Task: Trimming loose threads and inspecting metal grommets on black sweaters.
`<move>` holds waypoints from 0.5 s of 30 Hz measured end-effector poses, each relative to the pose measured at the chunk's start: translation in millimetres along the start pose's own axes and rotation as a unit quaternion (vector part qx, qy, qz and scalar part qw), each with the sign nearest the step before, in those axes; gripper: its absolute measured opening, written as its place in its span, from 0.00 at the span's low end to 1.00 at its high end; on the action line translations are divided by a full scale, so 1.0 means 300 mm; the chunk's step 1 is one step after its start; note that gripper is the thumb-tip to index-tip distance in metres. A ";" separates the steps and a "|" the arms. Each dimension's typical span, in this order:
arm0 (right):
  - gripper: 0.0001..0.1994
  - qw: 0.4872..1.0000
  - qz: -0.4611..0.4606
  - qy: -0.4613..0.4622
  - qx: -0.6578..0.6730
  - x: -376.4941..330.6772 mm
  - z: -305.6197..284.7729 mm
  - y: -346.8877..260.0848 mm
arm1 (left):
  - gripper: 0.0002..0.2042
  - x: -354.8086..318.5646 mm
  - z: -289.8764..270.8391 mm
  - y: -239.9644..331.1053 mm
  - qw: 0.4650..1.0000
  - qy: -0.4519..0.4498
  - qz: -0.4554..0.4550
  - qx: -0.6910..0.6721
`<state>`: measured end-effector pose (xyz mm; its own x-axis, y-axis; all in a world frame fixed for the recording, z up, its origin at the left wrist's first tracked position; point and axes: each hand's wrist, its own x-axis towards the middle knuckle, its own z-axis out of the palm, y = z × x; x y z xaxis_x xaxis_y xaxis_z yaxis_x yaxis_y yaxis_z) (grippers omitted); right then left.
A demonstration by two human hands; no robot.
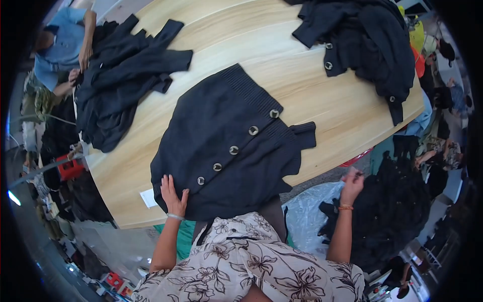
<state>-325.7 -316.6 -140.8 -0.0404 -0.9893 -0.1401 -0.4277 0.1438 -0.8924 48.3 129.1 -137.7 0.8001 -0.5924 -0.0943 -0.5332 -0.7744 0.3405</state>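
Observation:
A black knitted cardigan (201, 121) lies on the wooden table in front of me, its ribbed hem pointing away. A row of large round buttons (234, 150) runs diagonally across it. On its lower left part rests my left hand (173, 197), flat with the fingers stretched out. My right hand (352, 183) is raised past the table's near edge on the right, away from the cardigan. Its fingers are curled together, and a small dark bit shows at the fingertips, too small to name. A white tag (148, 198) sticks out from under the cardigan's left edge.
More black knitwear is heaped at the table's far left (115, 85) and far right (372, 40). A co-worker in a blue shirt (63, 40) handles the left heap. Below my right hand are clear plastic sheeting (309, 209) and a big pile of black garments (390, 206).

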 end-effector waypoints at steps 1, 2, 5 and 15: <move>0.07 0.996 -0.007 -0.092 -0.010 -0.060 0.100 -0.110 | 0.39 0.009 0.025 -0.034 1.000 -0.005 0.015 0.006; 0.07 0.983 -0.037 -0.162 -0.075 -0.118 0.200 -0.181 | 0.39 0.039 0.027 -0.045 1.000 -0.007 0.017 -0.007; 0.07 0.945 -0.016 -0.325 -0.043 -0.350 0.572 -0.383 | 0.38 0.130 0.000 -0.144 0.999 0.009 0.036 -0.029; 0.10 0.839 -0.307 -0.304 -0.330 -0.512 1.080 -0.420 | 0.32 0.365 -0.139 -0.531 0.993 0.009 0.117 0.022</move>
<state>27.1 -174.9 -145.8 0.7524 -0.6489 -0.1130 -0.6154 -0.6313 -0.4720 232.4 196.8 -163.1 0.6579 -0.7531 -0.0005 -0.7157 -0.6255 0.3107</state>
